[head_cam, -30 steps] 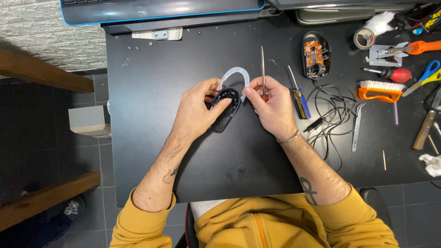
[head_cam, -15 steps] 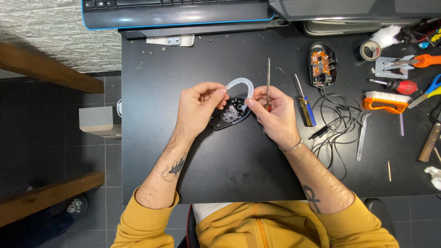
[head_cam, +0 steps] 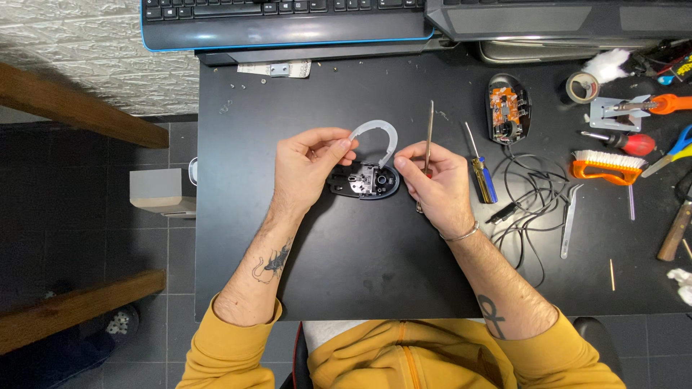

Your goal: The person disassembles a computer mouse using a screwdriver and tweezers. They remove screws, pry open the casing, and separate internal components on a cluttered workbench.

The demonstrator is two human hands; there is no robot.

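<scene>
A curved translucent white plastic strip (head_cam: 376, 132) arches above an opened black mouse base (head_cam: 366, 181) that lies on the black desk (head_cam: 375, 266). My left hand (head_cam: 306, 169) pinches the strip's left end. My right hand (head_cam: 432, 187) pinches its right end and also holds a thin screwdriver (head_cam: 429, 137) upright between the fingers. The mouse base shows its inner parts and rests between both hands.
A blue-handled screwdriver (head_cam: 481, 173) lies right of my right hand. Further right are a second opened mouse (head_cam: 507, 108) with its cable (head_cam: 526, 209), tweezers (head_cam: 569, 220), an orange brush (head_cam: 609, 166), tape roll (head_cam: 581, 86) and scissors (head_cam: 674, 151). A keyboard (head_cam: 288, 21) sits at the back.
The white strip has come up off the mouse base and the hands have spread its ends apart. The mouse base now lies flat on the desk.
</scene>
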